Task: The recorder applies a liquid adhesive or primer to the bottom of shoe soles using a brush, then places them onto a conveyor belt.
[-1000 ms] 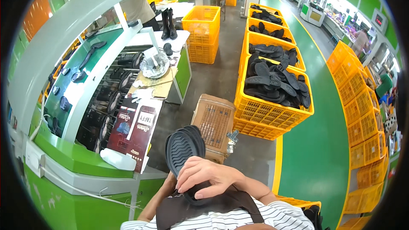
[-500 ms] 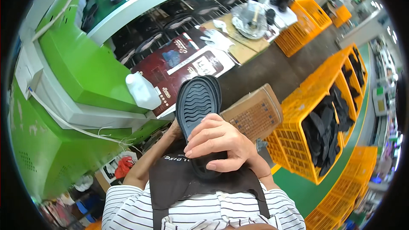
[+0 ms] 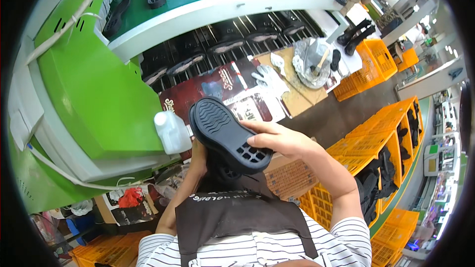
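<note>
A black shoe sole with a wavy forefoot and a gridded heel is tilted in front of my apron. Its heel end points to the lower right. My right hand grips its right edge near the heel, with the thumb on the upper face. My left hand is at the sole's left side, and its fingers are hidden behind it. Beneath, part of another black sole shows its heel end close to the apron.
A white plastic jug stands left of the soles. Beyond lie a white glove on cardboard and a foil-lined bowl with a brush. Shoes sit on a rack. Orange crates and a brown carton stand at right.
My right hand has gone from over the heel to the sole's right edge. The top sole has swung, its heel now toward the lower right and apart from the sole beneath.
</note>
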Available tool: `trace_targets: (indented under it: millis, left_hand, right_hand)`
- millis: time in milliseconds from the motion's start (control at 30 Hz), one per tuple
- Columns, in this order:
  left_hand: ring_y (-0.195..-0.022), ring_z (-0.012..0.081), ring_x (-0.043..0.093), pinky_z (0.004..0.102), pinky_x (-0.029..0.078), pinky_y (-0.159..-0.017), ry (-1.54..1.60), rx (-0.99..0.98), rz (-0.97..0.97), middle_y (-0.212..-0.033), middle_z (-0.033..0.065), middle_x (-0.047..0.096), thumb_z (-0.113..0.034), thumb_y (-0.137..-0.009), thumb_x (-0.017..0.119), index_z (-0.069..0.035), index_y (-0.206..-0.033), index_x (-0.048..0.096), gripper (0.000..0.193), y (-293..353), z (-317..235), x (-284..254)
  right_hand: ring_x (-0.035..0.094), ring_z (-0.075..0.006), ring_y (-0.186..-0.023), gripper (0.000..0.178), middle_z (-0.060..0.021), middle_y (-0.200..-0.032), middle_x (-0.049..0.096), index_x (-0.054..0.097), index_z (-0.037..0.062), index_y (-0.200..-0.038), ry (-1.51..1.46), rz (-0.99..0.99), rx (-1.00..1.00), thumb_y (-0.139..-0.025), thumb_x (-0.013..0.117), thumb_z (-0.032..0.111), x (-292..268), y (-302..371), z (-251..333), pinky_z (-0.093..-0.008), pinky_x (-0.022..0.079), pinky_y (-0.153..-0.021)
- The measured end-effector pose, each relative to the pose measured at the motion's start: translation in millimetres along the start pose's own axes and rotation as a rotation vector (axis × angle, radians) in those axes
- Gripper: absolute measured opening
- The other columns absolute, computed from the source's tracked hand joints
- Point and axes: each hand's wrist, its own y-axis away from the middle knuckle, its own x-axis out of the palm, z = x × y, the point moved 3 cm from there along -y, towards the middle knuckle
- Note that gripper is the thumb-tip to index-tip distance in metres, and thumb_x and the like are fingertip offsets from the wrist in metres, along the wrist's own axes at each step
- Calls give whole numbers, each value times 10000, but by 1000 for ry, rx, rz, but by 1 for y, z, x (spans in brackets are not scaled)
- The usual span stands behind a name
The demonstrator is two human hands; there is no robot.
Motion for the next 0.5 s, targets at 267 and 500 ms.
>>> trace_targets:
  millis: [267,500]
  left_hand:
    - [-1005,200,548,327,432,-892,-340,245,-393,-1097,138,603,-352,-924,575,28,-1207,505,479,-67,-48,5]
    - [-1234,433,442,526,306,-1041,-1360,15,-820,-1323,299,451,-591,-709,709,39,-1447,192,1100,-114,-15,30]
  right_hand:
    - [570,-115,-1048,577,-48,-1200,592,440,66,-1397,-337,99,40,-876,611,243,-100,-93,-37,-318,485,-882]
    - [483,-291,-1256,606,-231,-1342,506,389,-62,-1387,262,-30,-87,-942,511,330,-179,-186,-134,-350,340,-1064]
